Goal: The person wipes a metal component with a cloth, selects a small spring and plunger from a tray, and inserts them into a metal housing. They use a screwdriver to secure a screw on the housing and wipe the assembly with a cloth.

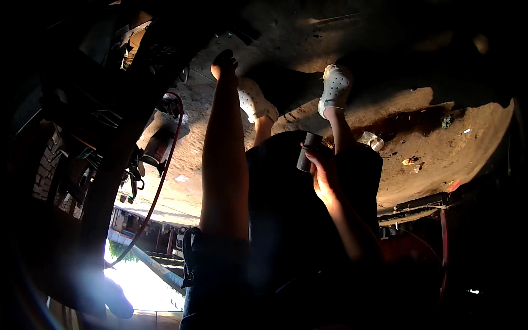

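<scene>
A short dark grey cylinder (312,141) is held upright and slightly tilted in my right hand (324,171), above my dark-clothed lap. The fingers and thumb of that hand wrap round its middle. My left arm stretches far forward, and my left hand (224,68) is at its end, near a light clog on my foot. Its fingers look curled. Deep shadow covers the front of this hand, so a dark shape there cannot be made out.
Light perforated clogs (336,87) are on my feet on the brown dirt floor (434,118). A red hose (175,142) curves down on the left, beside a dark post and metal parts. A clear crumpled plastic piece (375,141) and small litter lie right.
</scene>
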Motion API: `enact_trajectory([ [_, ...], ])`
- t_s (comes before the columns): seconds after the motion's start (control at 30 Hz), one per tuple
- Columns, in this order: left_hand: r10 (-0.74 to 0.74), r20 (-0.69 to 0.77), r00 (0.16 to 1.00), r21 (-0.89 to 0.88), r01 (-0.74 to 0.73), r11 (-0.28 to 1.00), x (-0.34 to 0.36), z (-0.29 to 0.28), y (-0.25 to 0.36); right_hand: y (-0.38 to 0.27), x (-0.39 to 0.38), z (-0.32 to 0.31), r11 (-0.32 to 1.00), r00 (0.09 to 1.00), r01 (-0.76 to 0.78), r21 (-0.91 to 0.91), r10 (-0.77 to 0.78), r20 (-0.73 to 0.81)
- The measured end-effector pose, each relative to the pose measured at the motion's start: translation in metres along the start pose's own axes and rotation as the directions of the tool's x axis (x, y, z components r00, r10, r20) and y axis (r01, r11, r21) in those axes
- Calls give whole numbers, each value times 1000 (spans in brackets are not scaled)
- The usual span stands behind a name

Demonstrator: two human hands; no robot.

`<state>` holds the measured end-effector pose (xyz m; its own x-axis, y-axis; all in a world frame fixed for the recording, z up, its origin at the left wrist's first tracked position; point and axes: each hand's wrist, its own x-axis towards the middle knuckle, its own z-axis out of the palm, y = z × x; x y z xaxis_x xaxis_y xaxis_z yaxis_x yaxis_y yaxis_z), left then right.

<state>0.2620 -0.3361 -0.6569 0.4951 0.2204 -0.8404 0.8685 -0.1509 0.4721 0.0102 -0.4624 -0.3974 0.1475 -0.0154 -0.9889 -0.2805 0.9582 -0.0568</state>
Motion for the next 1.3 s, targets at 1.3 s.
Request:
enact_trajectory([
  [1.3,-31,949,313,5,84,996,-554,-139,147,-56,-340,24,288,733,630,-721,-528,430],
])
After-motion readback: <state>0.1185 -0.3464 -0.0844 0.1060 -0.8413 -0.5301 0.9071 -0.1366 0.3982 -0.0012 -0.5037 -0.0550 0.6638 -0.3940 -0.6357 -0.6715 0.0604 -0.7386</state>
